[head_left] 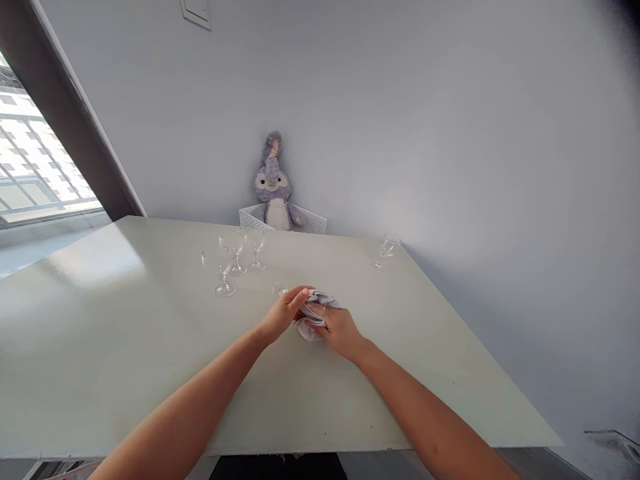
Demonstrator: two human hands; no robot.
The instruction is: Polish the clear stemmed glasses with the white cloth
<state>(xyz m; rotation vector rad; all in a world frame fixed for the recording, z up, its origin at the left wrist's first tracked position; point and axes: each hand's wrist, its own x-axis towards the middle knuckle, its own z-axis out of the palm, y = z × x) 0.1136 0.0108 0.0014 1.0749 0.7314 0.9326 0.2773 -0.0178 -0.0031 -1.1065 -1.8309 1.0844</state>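
Over the middle of the table, my left hand (289,311) is wrapped round a stemmed glass lying sideways, its clear foot (280,289) showing beyond the fingers. A light grey-white cloth (313,329) is bunched at the glass's mouth. My right hand (342,330) grips this cloth, its fingers pushed in among the folds and partly hidden. The bowl of the held glass is mostly covered by hands and cloth. Left of the hands stand three clear stemmed glasses: a nearer one (225,288) and two behind it (238,269), (257,265).
Another stemmed glass (387,249) stands near the table's back right corner. A purple plush toy (277,212) sits in a white perforated basket (314,223) at the back edge, against the wall. The pale table (125,347) ends near my forearms; a window is at the left.
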